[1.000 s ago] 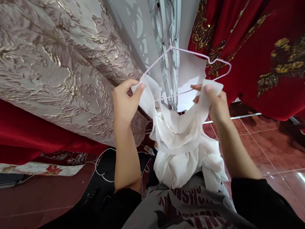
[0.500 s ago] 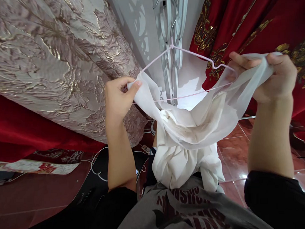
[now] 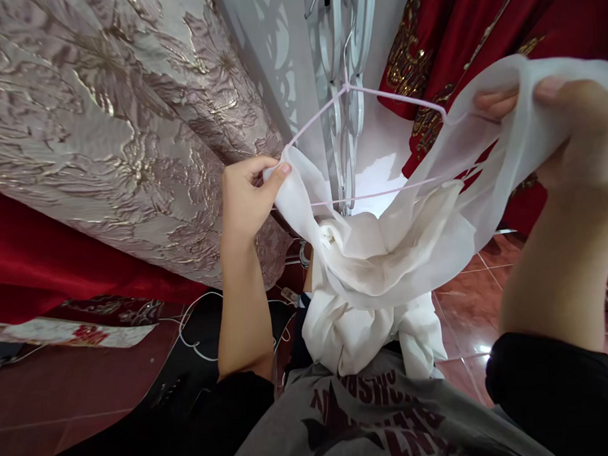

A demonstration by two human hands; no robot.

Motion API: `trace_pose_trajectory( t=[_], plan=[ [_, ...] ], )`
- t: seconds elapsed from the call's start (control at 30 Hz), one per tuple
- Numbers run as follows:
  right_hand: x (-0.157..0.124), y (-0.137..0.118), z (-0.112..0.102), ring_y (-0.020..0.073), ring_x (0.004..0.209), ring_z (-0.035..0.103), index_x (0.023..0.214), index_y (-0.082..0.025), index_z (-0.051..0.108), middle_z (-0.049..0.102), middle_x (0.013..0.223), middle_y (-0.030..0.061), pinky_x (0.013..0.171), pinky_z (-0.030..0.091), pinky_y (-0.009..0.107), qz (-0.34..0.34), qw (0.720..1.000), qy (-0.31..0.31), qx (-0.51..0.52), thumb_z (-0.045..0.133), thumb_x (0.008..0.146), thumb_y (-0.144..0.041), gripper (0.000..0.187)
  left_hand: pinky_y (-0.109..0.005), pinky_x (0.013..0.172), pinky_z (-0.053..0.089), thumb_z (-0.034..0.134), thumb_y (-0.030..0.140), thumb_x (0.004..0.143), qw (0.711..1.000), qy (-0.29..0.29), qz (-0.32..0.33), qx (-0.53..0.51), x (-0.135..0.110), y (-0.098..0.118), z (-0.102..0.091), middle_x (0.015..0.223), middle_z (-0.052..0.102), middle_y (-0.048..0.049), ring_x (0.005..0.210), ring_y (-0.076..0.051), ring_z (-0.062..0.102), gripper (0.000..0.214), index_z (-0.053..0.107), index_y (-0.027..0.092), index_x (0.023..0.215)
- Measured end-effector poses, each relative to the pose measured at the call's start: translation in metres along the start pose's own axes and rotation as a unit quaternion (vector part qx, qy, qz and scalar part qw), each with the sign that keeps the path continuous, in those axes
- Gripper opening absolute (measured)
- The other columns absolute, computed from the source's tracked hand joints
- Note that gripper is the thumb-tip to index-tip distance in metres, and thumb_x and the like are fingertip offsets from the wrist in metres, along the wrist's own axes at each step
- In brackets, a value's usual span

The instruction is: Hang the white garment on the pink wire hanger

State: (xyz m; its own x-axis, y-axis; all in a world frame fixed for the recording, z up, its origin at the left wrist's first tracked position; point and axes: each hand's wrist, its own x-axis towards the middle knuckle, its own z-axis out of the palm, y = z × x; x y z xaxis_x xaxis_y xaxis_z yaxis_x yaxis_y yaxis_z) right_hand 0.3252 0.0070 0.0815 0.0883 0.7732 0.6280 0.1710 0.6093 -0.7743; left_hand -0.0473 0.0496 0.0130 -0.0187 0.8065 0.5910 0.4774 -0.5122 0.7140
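Between gripping hands (image 3: 248, 200) (image 3: 587, 135), white fabric (image 3: 380, 285) partly encloses a pink hanger (image 3: 347, 87).

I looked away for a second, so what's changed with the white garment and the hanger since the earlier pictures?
Your right hand has moved up and out to the right, stretching its side of the white garment with it. The right end of the pink hanger, bare at first, is now covered by sheer cloth. Your left hand still pinches the garment at the hanger's left end.
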Motion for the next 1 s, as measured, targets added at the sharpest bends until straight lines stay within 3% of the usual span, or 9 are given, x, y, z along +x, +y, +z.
trace_pose_trajectory(
  t=[0.2,0.33,0.43,0.53,0.73,0.87,1.0],
  plan=[
    [-0.01,-0.024,0.01,0.0249,0.093,0.075,0.087,-0.022,0.084,0.078,0.095,0.0054,0.089,0.058,0.051,0.008,0.999,-0.001,-0.038,0.064,0.092,-0.03,0.022,-0.03,0.057,0.042,0.073,0.043,0.087,1.0,0.0,0.005,-0.011,0.001,-0.001,-0.001,0.068,0.063,-0.0002,0.061,-0.015,0.054,0.023,0.075,0.023,0.076],
    [-0.009,-0.025,0.034,0.0198,0.086,0.075,0.084,-0.018,0.081,0.076,0.09,0.0059,0.092,0.064,0.044,0.06,0.996,-0.015,0.066,0.066,0.093,-0.037,0.025,-0.03,0.058,0.042,0.073,0.044,0.087,1.0,-0.007,-0.002,-0.022,-0.001,-0.002,0.002,0.069,0.063,-0.0006,0.062,-0.016,0.053,0.023,0.075,0.023,0.078],
    [-0.005,-0.007,0.058,0.019,0.086,0.076,0.089,-0.016,0.077,0.075,0.091,0.0069,0.091,0.066,0.041,0.17,0.971,-0.068,0.151,0.065,0.094,-0.047,0.034,-0.03,0.06,0.043,0.073,0.041,0.087,0.999,-0.009,-0.002,-0.038,-0.001,-0.003,0.006,0.07,0.064,-0.001,0.063,-0.015,0.054,0.022,0.075,0.022,0.078],
    [-0.006,0.02,0.077,0.0181,0.082,0.075,0.095,-0.017,0.073,0.075,0.09,0.0059,0.081,0.066,0.04,0.264,0.941,-0.125,0.168,0.055,0.098,-0.057,0.043,-0.03,0.06,0.043,0.073,0.04,0.087,1.0,-0.002,-0.004,-0.023,0.0,-0.004,0.008,0.071,0.064,-0.0011,0.064,-0.016,0.053,0.021,0.075,0.022,0.078],
    [-0.029,0.06,0.079,0.0257,0.085,0.075,0.1,-0.016,0.074,0.076,0.088,0.0114,0.075,0.065,0.044,0.274,0.927,-0.202,0.155,0.057,0.087,-0.076,0.064,-0.031,0.061,0.043,0.073,0.039,0.087,1.0,0.014,-0.007,0.01,0.003,-0.001,0.0,0.068,0.062,-0.0001,0.063,-0.016,0.053,0.019,0.074,0.023,0.077],
    [-0.053,0.075,0.064,0.027,0.093,0.075,0.105,-0.016,0.074,0.077,0.102,0.0134,0.08,0.064,0.043,0.265,0.948,-0.14,0.105,0.072,0.083,-0.063,0.052,-0.031,0.065,0.044,0.074,0.037,0.087,1.0,0.024,-0.018,-0.002,0.002,0.0,-0.001,0.069,0.06,-0.0001,0.066,-0.017,0.056,0.017,0.074,0.023,0.079],
    [-0.07,0.095,0.054,0.0239,0.096,0.072,0.107,-0.02,0.07,0.074,0.107,0.0101,0.083,0.062,0.041,0.176,0.984,0.026,0.032,0.078,0.08,-0.054,0.044,-0.03,0.065,0.045,0.075,0.037,0.086,0.999,0.035,-0.02,0.002,0.0,-0.002,0.004,0.069,0.06,0.0005,0.068,-0.017,0.058,0.016,0.074,0.022,0.081]
  ],
)
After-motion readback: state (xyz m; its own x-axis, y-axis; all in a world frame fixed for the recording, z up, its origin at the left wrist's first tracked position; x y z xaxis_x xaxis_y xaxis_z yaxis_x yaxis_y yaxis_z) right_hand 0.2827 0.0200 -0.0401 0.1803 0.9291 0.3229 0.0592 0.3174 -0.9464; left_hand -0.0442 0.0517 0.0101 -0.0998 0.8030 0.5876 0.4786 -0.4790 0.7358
